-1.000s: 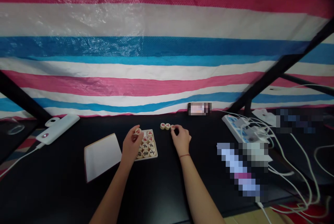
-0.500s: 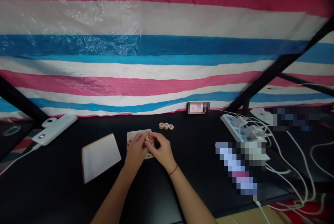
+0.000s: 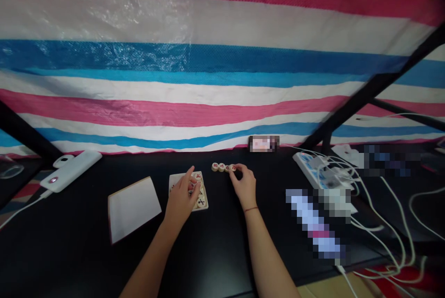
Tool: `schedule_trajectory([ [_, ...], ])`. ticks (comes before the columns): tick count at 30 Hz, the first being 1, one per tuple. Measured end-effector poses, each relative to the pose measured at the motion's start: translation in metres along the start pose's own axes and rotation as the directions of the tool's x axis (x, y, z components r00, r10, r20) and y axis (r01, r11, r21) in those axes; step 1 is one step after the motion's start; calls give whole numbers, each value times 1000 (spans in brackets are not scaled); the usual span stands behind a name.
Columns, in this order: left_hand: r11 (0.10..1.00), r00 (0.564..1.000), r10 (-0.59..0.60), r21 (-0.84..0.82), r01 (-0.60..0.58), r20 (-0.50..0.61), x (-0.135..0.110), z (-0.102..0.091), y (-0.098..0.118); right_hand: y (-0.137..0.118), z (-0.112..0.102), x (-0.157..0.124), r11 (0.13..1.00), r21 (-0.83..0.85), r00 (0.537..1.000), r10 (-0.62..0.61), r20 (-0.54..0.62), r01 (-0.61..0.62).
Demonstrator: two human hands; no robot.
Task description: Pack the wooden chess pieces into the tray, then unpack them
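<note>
Head cam: L hand (image 3: 181,201) over small tray (image 3: 175,180), fingers spread, hiding some xiangqi discs (image 3: 201,202) on it. R hand (image 3: 245,186) curved, fingertips (image 3: 238,167) at end disc (image 3: 232,168) of row of 4 (image 3: 221,167), just beyond tray; pinch or mere touch, can't tell. Pixelated obj (image 3: 313,224) on right unreadable.

From my head view, the right hand (image 3: 244,187) has its fingertips (image 3: 237,168) on the end of a row of four xiangqi pieces (image 3: 221,167) on the tabletop (image 3: 86,242). The left hand (image 3: 181,200) is over a tray (image 3: 175,181) of pieces, and I can't tell if it grips one. A white pad (image 3: 134,210) lies just left of the tray.
</note>
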State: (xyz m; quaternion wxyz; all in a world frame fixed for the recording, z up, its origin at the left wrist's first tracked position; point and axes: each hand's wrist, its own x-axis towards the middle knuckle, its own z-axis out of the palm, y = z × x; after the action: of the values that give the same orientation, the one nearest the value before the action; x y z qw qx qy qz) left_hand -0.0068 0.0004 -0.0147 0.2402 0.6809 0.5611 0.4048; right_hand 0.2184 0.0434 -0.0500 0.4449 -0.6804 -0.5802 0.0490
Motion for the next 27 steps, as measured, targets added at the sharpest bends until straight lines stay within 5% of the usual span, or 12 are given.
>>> schedule_trajectory([
  [6, 1000, 1000, -12, 3, 12, 20, 1, -3, 0, -1, 11, -1, 991, -137, 995, 29, 98, -16],
  [19, 998, 1000, 20, 66, -20, 1, 2, -5, -1, -2, 11, -1, 991, -132, 996, 16, 85, -5],
  [24, 980, 991, 116, 171, -103, -68, 7, -8, -9, -25, 4, -9, 989, -23, 986, -148, -77, 147],
  [27, 950, 988, 139, 290, -115, -62, 8, -9, -14, -46, 7, -22, 956, 168, 965, -255, 63, 242],
])
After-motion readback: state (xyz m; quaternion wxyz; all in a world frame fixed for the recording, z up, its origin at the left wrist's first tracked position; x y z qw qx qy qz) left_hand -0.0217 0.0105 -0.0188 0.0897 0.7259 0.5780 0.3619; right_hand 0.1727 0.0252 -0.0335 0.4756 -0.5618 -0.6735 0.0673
